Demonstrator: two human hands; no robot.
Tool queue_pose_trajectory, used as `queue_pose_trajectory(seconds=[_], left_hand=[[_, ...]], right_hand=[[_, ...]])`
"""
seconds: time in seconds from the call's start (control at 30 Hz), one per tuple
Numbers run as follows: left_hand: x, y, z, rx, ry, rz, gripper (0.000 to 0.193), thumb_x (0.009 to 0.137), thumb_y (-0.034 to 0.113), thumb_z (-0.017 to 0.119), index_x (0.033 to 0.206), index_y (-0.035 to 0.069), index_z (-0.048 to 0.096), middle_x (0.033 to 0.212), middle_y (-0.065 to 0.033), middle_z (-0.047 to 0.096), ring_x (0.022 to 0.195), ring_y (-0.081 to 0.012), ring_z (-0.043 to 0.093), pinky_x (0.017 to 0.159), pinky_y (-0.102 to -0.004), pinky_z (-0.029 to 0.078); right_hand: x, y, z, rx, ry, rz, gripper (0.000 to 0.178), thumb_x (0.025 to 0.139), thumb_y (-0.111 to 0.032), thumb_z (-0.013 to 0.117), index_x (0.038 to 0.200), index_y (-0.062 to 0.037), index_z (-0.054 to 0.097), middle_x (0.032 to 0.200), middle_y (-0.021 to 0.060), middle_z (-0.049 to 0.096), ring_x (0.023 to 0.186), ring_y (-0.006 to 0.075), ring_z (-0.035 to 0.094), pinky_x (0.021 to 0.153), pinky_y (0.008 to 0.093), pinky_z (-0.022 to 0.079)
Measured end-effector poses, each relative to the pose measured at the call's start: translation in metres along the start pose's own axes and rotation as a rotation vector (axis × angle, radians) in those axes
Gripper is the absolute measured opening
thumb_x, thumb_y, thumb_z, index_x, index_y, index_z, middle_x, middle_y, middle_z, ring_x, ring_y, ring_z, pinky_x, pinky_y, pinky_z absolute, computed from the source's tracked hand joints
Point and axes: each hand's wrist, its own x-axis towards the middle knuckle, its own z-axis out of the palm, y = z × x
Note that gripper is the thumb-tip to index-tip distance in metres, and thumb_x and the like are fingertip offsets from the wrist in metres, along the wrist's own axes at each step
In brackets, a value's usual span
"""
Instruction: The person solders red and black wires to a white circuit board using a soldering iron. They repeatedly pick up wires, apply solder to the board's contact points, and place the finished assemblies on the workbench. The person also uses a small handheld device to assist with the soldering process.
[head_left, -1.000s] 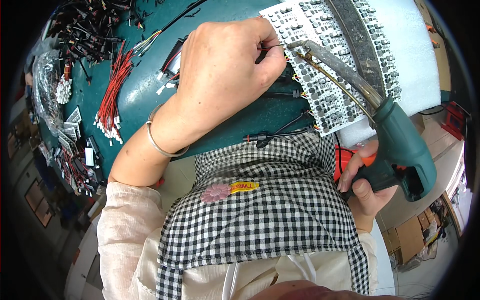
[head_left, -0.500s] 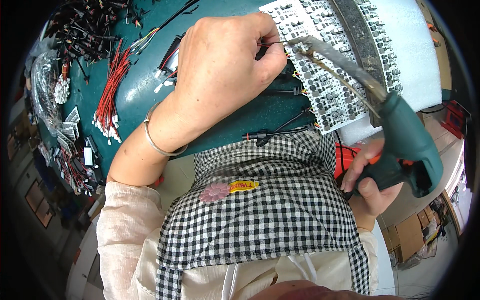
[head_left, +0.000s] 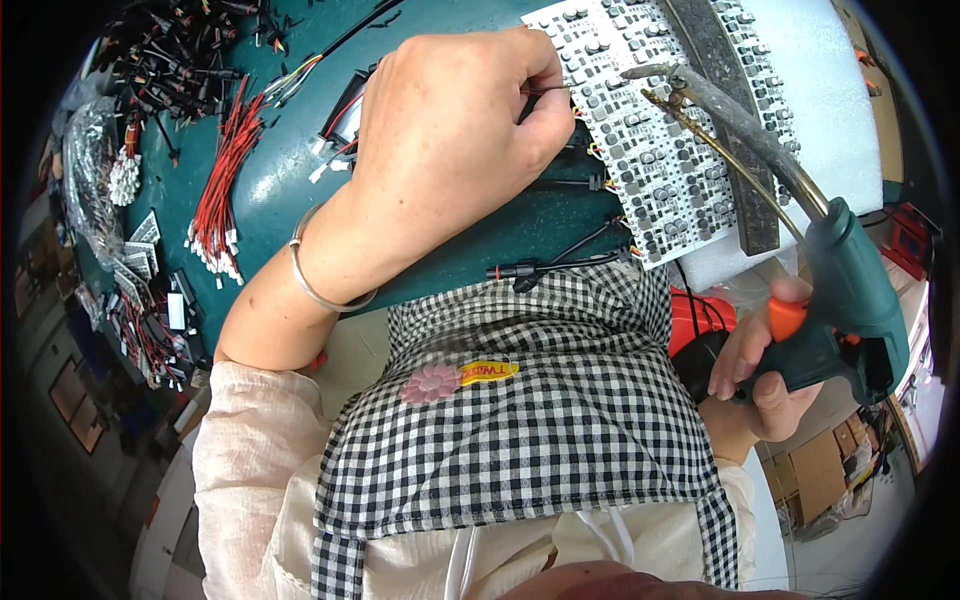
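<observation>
My left hand (head_left: 455, 130) is closed in a pinch on a thin wire (head_left: 545, 92) at the left edge of the white circuit boards (head_left: 640, 150), which are packed with small components. In my right hand (head_left: 765, 375) is a green soldering gun (head_left: 850, 290) with an orange trigger. Its bent tip hovers over the boards, apart from the pinched wire, and a thin brass-coloured tube runs alongside. Black cables (head_left: 570, 184) with coloured leads meet the boards' near left edge. My left fingertips partly hide the wire.
A dark bar (head_left: 735, 120) lies across the boards, which rest on white foam (head_left: 840, 130). On the green table (head_left: 290, 190) are red wires with white plugs (head_left: 225, 190), a heap of black connectors (head_left: 165, 70) and a clear plastic bag (head_left: 92, 180). Cardboard boxes (head_left: 820, 470) stand lower right.
The soldering gun has moved right, its tip drawing away from the wire at the boards' left edge. My right hand shifted right with it; my left hand has barely moved.
</observation>
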Motion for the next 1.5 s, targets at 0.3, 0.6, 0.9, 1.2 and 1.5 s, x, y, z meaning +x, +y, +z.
queue_pose_trajectory(seconds=[0.3,0.6,0.9,1.2,1.5], left_hand=[[-0.005,-0.012,-0.006,-0.093,0.0,0.13,0.009,0.078,0.004,0.072,0.087,0.002,0.071,0.068,-0.0066,0.068,0.06,-0.0124,0.064,0.057,-0.0233,0.05],[-0.004,-0.003,-0.001,-0.037,-0.038,0.036,0.005,0.075,0.005,0.071,0.077,0.002,0.068,0.062,-0.0025,0.065,0.053,-0.0057,0.059,0.051,-0.0196,0.046],[0.003,0.0,-0.002,-0.024,-0.012,0.004,0.006,0.066,0.012,0.065,0.067,0.006,0.067,0.055,-0.0097,0.061,0.051,-0.0284,0.062,0.052,-0.0361,0.051],[0.004,-0.001,-0.001,-0.014,-0.01,0.018,0.006,0.066,0.011,0.064,0.065,0.006,0.067,0.056,-0.0108,0.061,0.052,-0.0299,0.062,0.053,-0.0378,0.051],[0.004,0.001,-0.003,-0.03,-0.024,-0.001,0.006,0.067,0.011,0.063,0.065,0.006,0.067,0.056,-0.0111,0.061,0.052,-0.0306,0.061,0.053,-0.0383,0.051]], right_hand=[[-0.008,-0.003,0.003,-0.057,0.049,0.02,0.074,0.081,-0.024,0.074,0.127,0.0127,0.03,0.065,0.007,0.05,0.043,0.0141,0.049,0.039,0.025,0.045],[-0.008,-0.004,0.016,-0.118,0.133,0.091,0.075,0.075,-0.027,0.08,0.122,0.0103,0.035,0.065,0.0076,0.051,0.044,0.014,0.049,0.04,0.0245,0.044],[-0.008,-0.003,0.016,-0.117,0.129,0.13,0.068,0.073,-0.025,0.082,0.115,0.0087,0.04,0.066,0.0092,0.052,0.047,0.0148,0.05,0.041,0.0247,0.044],[-0.009,0.001,0.024,-0.165,0.195,0.098,0.059,0.071,-0.022,0.082,0.105,0.0075,0.044,0.068,0.0111,0.052,0.047,0.0154,0.051,0.041,0.0234,0.044],[-0.007,-0.007,0.014,-0.098,0.104,0.07,0.063,0.076,-0.02,0.077,0.115,0.0094,0.038,0.071,0.0107,0.051,0.046,0.0147,0.049,0.04,0.0243,0.044]])
